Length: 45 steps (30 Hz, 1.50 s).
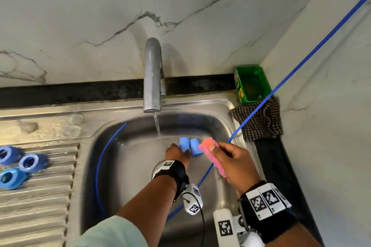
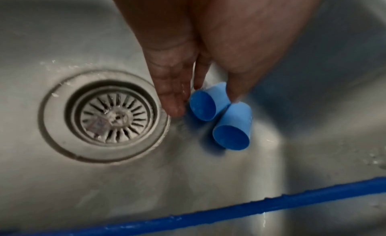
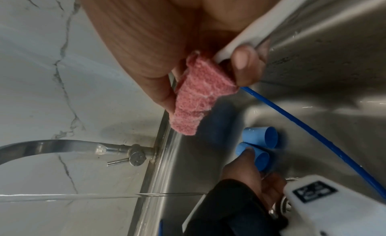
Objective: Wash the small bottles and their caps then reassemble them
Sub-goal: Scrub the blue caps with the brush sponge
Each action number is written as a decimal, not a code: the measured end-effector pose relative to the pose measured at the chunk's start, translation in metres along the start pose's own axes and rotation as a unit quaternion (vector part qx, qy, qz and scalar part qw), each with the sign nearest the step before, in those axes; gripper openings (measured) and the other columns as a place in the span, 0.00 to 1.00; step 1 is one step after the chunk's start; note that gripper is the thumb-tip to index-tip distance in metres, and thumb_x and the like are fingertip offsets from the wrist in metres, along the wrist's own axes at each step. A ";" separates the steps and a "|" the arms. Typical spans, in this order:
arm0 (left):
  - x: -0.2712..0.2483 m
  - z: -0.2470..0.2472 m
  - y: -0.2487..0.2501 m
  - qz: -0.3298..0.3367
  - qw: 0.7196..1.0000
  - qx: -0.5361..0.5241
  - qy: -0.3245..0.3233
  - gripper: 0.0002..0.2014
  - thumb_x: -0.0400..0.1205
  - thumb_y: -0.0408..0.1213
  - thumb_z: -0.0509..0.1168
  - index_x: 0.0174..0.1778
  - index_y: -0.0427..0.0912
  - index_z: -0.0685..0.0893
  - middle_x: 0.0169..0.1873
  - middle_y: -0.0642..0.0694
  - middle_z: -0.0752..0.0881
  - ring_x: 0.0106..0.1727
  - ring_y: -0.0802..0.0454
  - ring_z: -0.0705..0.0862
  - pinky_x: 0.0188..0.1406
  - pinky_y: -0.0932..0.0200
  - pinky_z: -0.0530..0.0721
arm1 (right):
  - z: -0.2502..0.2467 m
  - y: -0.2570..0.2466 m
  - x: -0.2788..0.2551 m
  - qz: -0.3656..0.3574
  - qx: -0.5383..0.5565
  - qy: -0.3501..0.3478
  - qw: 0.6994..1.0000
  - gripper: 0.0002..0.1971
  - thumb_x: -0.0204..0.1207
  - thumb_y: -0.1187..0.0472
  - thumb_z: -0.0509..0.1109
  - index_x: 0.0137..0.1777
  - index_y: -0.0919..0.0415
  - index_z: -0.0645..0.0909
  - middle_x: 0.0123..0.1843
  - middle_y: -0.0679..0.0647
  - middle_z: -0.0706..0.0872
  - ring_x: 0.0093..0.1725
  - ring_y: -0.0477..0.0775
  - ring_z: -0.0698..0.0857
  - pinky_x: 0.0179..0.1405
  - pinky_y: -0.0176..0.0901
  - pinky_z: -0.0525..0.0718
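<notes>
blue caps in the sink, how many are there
2. Both lie on their sides on the sink floor, touching: one cap under the left hand's fingers, the other cap beside it, nearer the blue hose. The hands may hide more.

2 light blue caps (image 1: 189, 146), pink sponge (image 1: 210, 150), green box (image 1: 252, 84), checked brown cloth (image 1: 261, 120).

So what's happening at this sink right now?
A person is washing small blue caps under a running tap. The left hand reaches down to two caps lying in the sink, fingers touching one. The right hand holds a pink sponge above them. Three blue bottles lie uncapped on the drainboard.
</notes>
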State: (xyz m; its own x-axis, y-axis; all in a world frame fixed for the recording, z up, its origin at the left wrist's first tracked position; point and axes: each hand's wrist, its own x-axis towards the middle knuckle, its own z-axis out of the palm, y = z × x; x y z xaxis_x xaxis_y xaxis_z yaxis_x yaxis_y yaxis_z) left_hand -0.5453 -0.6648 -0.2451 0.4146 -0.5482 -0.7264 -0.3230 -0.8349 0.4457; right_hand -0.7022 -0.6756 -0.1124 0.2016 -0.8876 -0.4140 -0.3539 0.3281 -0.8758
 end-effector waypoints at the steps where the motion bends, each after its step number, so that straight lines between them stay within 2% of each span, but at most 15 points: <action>1: 0.005 0.006 0.002 -0.012 1.000 -0.010 0.000 0.29 0.85 0.50 0.64 0.75 0.33 0.72 0.73 0.33 0.76 0.74 0.35 0.76 0.69 0.50 0.74 | 0.001 0.002 0.003 0.003 -0.003 -0.006 1.000 0.08 0.78 0.49 0.76 0.45 0.51 0.93 0.27 0.41 0.85 0.27 0.37 0.78 0.28 0.26 0.75; 6: 0.020 0.016 0.006 -0.046 0.998 -0.045 0.005 0.33 0.83 0.54 0.66 0.75 0.32 0.71 0.72 0.31 0.75 0.73 0.34 0.76 0.67 0.50 0.76 | 0.001 0.002 0.008 0.006 -0.016 -0.016 1.000 0.05 0.78 0.51 0.75 0.42 0.43 0.91 0.38 0.40 0.93 0.39 0.32 0.87 0.38 0.22 0.79; 9: 0.018 0.013 0.000 -0.057 0.997 -0.053 -0.015 0.32 0.80 0.57 0.67 0.72 0.35 0.75 0.69 0.36 0.80 0.69 0.36 0.81 0.59 0.52 0.78 | 0.000 0.003 0.009 0.006 -0.022 -0.014 1.000 0.08 0.78 0.50 0.75 0.38 0.38 0.91 0.38 0.42 0.93 0.38 0.35 0.85 0.37 0.25 0.80; 12: 0.007 0.009 -0.010 -0.063 0.995 -0.068 -0.029 0.25 0.79 0.57 0.68 0.62 0.41 0.84 0.60 0.41 0.88 0.60 0.38 0.86 0.49 0.57 0.74 | 0.002 0.003 0.006 0.009 -0.018 -0.015 1.000 0.13 0.78 0.52 0.75 0.33 0.35 0.89 0.37 0.38 0.92 0.36 0.32 0.85 0.35 0.23 0.79; 15: -0.002 0.001 -0.022 -0.057 0.991 -0.121 -0.018 0.18 0.79 0.56 0.69 0.52 0.45 0.87 0.50 0.44 0.89 0.48 0.42 0.84 0.47 0.59 0.74 | 0.004 -0.001 0.000 0.006 -0.009 -0.023 1.000 0.08 0.78 0.52 0.75 0.39 0.38 0.89 0.37 0.36 0.92 0.38 0.30 0.86 0.35 0.21 0.79; 17: -0.009 -0.006 -0.029 -0.053 0.982 -0.179 0.003 0.21 0.76 0.59 0.70 0.54 0.46 0.83 0.49 0.43 0.89 0.49 0.40 0.85 0.51 0.55 0.81 | 0.004 -0.003 -0.006 0.001 -0.001 -0.027 1.000 0.05 0.79 0.53 0.75 0.43 0.41 0.89 0.38 0.37 0.92 0.39 0.30 0.87 0.36 0.21 0.79; 20: -0.010 -0.020 -0.039 -0.020 0.962 -0.271 0.034 0.38 0.62 0.63 0.69 0.66 0.46 0.82 0.51 0.37 0.91 0.52 0.35 0.90 0.57 0.40 0.88 | 0.006 -0.013 -0.018 -0.009 0.017 -0.038 0.999 0.04 0.80 0.54 0.75 0.49 0.47 0.92 0.41 0.40 0.94 0.43 0.33 0.90 0.40 0.24 0.81; 22: -0.021 -0.036 -0.038 0.014 0.954 -0.299 0.034 0.35 0.66 0.56 0.71 0.68 0.46 0.80 0.50 0.40 0.90 0.48 0.40 0.89 0.55 0.45 0.87 | 0.007 -0.021 -0.025 -0.016 0.024 -0.040 0.999 0.05 0.80 0.54 0.75 0.50 0.49 0.92 0.41 0.41 0.94 0.42 0.35 0.90 0.39 0.25 0.80; 25: -0.048 -0.063 -0.031 0.088 0.947 -0.304 0.059 0.20 0.76 0.44 0.75 0.62 0.45 0.79 0.49 0.45 0.88 0.50 0.42 0.87 0.56 0.49 0.84 | 0.006 -0.031 -0.034 -0.041 0.033 -0.040 0.998 0.04 0.81 0.57 0.74 0.50 0.50 0.91 0.33 0.38 0.91 0.30 0.33 0.85 0.27 0.21 0.75; 27: -0.063 -0.077 -0.030 0.122 0.941 -0.305 0.086 0.18 0.77 0.40 0.76 0.59 0.44 0.80 0.47 0.49 0.88 0.49 0.46 0.87 0.55 0.53 0.84 | 0.005 -0.039 -0.042 -0.060 0.021 -0.044 0.997 0.04 0.80 0.54 0.75 0.51 0.47 0.91 0.38 0.38 0.92 0.36 0.34 0.88 0.34 0.23 0.78; 30: -0.081 -0.093 -0.028 0.163 0.938 -0.282 0.118 0.20 0.78 0.36 0.77 0.62 0.50 0.78 0.49 0.54 0.87 0.51 0.56 0.86 0.54 0.59 0.83 | 0.004 -0.043 -0.048 -0.072 0.009 -0.038 0.997 0.06 0.80 0.53 0.75 0.53 0.47 0.91 0.44 0.41 0.94 0.49 0.40 0.91 0.47 0.30 0.82; 34: -0.098 -0.104 -0.030 0.215 0.927 -0.253 0.175 0.22 0.75 0.35 0.79 0.61 0.55 0.79 0.52 0.58 0.87 0.54 0.63 0.85 0.58 0.63 0.81 | -0.001 -0.052 -0.062 -0.100 -0.019 -0.041 0.994 0.07 0.80 0.52 0.75 0.55 0.47 0.91 0.41 0.42 0.94 0.40 0.35 0.89 0.38 0.24 0.80; 38: -0.113 -0.112 -0.025 0.261 0.917 -0.226 0.201 0.24 0.76 0.34 0.78 0.63 0.59 0.78 0.54 0.63 0.84 0.55 0.71 0.81 0.52 0.73 0.76 | -0.004 -0.054 -0.068 -0.110 -0.016 -0.044 0.993 0.06 0.80 0.54 0.75 0.54 0.45 0.90 0.44 0.40 0.94 0.46 0.38 0.90 0.43 0.27 0.82; 41: -0.122 -0.118 -0.022 0.298 0.906 -0.215 0.210 0.25 0.77 0.34 0.78 0.64 0.60 0.78 0.57 0.61 0.84 0.58 0.68 0.82 0.56 0.71 0.78 | -0.005 -0.056 -0.071 -0.117 -0.019 -0.043 0.992 0.07 0.80 0.53 0.75 0.56 0.46 0.90 0.47 0.40 0.94 0.52 0.40 0.90 0.48 0.32 0.82; 45: -0.136 -0.120 -0.025 0.331 0.895 -0.207 0.216 0.25 0.77 0.36 0.76 0.68 0.60 0.79 0.60 0.54 0.85 0.58 0.59 0.85 0.61 0.61 0.85 | -0.002 -0.060 -0.078 -0.153 -0.024 -0.057 0.986 0.09 0.80 0.53 0.75 0.59 0.46 0.90 0.51 0.38 0.93 0.54 0.38 0.89 0.50 0.29 0.82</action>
State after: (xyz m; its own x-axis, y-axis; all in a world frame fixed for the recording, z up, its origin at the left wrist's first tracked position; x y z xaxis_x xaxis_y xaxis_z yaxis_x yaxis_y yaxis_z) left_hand -0.4921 -0.5754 -0.0944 0.5682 -0.8229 -0.0019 -0.3137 -0.2188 0.9240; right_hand -0.6980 -0.6266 -0.0267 0.4067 -0.8994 -0.1605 -0.3024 0.0333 -0.9526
